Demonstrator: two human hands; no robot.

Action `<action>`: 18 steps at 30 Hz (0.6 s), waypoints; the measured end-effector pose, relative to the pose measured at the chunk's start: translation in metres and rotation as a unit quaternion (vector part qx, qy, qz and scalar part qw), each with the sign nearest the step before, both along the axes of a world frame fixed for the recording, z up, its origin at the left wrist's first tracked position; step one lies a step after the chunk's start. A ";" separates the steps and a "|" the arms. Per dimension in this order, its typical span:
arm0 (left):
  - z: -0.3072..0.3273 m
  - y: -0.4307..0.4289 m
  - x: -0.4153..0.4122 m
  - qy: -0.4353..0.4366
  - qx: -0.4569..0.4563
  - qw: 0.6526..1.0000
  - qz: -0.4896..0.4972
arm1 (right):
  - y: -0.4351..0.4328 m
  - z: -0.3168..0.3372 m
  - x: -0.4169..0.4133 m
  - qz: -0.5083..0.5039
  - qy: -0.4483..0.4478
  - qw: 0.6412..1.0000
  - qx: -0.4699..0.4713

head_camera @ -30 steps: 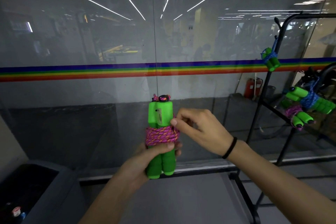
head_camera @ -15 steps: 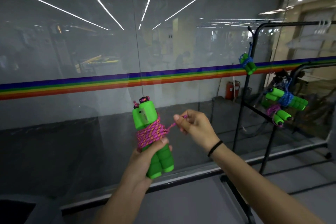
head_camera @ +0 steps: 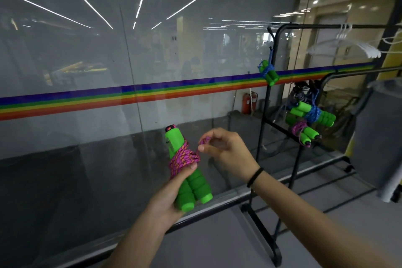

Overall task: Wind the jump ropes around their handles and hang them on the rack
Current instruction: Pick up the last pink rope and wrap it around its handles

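A glass wall (head_camera: 87, 72) fills the left and middle of the view, with a rainbow stripe (head_camera: 65, 102) running across it and ceiling lights reflected as bright lines.

Low in the middle, the left hand (head_camera: 171, 193) comes up from the bottom edge and grips a pair of green handles (head_camera: 191, 185) held side by side, tilted slightly with their foam ends pointing down. Its fingers are closed around the handles, and the thumb presses on a thick band of pink rope (head_camera: 183, 159) wound around their upper half.

Just to the right, the right hand (head_camera: 226, 152) is raised beside the top of the handles. Its thumb and forefinger pinch a short loop of the same pink rope, which leads back to the winding — the other fingers curl loosely. A black band (head_camera: 254, 177) circles that wrist.

Further right stands a black rack (head_camera: 263, 128) on the floor. A green bundle tied with blue rope (head_camera: 268, 73) hangs high on its upright post. Lower and to the right, a second blue-roped bundle (head_camera: 311, 113) and a pink-roped bundle (head_camera: 303, 131) hang touching each other from a bar — their exact attachment is hard to make out. White hangers (head_camera: 345, 45) hang on the top rail.
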State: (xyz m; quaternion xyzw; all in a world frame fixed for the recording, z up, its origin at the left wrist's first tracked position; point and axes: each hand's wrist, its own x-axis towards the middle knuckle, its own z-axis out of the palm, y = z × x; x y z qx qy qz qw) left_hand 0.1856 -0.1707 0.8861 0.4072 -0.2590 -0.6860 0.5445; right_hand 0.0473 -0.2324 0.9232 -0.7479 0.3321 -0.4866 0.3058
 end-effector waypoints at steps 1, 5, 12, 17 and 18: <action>-0.002 -0.010 -0.003 -0.012 0.001 1.000 -0.015 | -0.009 0.000 -0.003 -0.002 -0.004 1.000 0.007; -0.009 -0.061 -0.019 -0.049 -0.020 0.997 -0.047 | -0.056 -0.001 -0.018 -0.027 -0.005 0.999 0.021; 0.001 -0.195 -0.056 -0.094 -0.086 0.992 0.002 | -0.179 0.018 -0.068 -0.060 0.046 0.997 -0.015; 0.027 -0.305 -0.090 -0.240 -0.123 0.958 0.098 | -0.270 0.039 -0.112 -0.075 0.072 0.994 -0.018; 0.032 -0.326 -0.098 -0.275 -0.142 0.945 0.107 | -0.288 0.040 -0.119 -0.081 0.080 0.993 -0.020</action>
